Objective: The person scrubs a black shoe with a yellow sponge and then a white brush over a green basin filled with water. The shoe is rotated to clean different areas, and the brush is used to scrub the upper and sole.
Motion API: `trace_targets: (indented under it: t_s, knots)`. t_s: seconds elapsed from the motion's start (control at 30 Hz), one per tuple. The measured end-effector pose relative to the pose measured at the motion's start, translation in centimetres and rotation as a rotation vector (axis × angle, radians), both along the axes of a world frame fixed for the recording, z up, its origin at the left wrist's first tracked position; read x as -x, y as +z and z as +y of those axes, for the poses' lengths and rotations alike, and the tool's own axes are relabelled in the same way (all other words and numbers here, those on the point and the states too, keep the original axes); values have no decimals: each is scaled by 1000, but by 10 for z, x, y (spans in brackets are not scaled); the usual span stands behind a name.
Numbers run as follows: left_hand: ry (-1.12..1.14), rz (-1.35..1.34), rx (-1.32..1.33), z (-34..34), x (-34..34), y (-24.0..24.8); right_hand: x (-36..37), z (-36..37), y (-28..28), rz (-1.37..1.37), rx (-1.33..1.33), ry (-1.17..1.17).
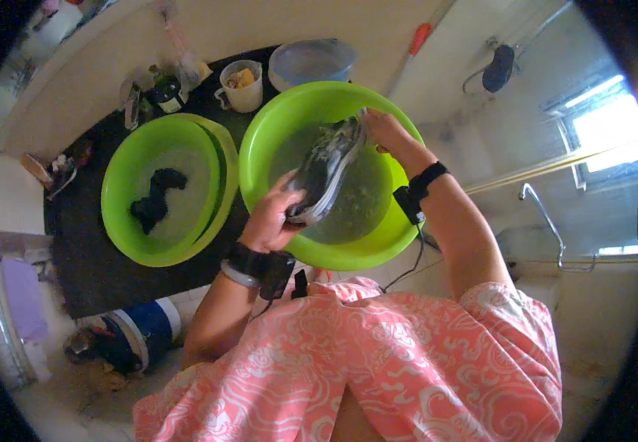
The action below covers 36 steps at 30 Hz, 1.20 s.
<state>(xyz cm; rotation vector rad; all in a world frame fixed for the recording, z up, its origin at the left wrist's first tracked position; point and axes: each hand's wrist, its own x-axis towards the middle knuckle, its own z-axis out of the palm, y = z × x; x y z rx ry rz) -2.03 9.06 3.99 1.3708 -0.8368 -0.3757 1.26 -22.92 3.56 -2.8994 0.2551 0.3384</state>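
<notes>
A dark shoe (324, 163) with a pale sole edge is held at a slant over a large green basin (378, 254). Whitish suds show on its upper. My left hand (273, 219) is closed around its lower end, near the basin's front rim. At the upper right end of the shoe, my right hand (387, 132) has its fingers closed on the tip; whether they also hold something small is hidden. Below the shoe, cloudy water (356, 214) with some foam fills the bottom of the basin.
To the left, stacked green basins (121, 232) hold water and a dark cloth piece (158, 199) on a black counter (75, 258). Behind stand a white mug (243, 96), a clear tub (311, 62) and a dark bottle (165, 92). A blue-and-white bucket (149, 328) lies at lower left.
</notes>
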Motion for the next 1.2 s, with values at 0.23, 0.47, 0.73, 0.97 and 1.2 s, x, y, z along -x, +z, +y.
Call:
trace_targets:
  t_s: [0.23,0.47,0.73,0.97,1.2]
  knots:
    - [-166,871,-59,30,-6,44,30,-3,21,-155,-731,-219]
    - [-242,287,-398,25,-2,47,13,-38,-19,0,-564,214]
    - [-191,-187,-527,-4,7,17,14,16,-3,-96,-60,602]
    - [82,-436,-612,-28,2,-1,54,89,36,-65,-79,553]
    - [214,-471,-680,-41,-23,22,55,44,26,-216,-71,422]
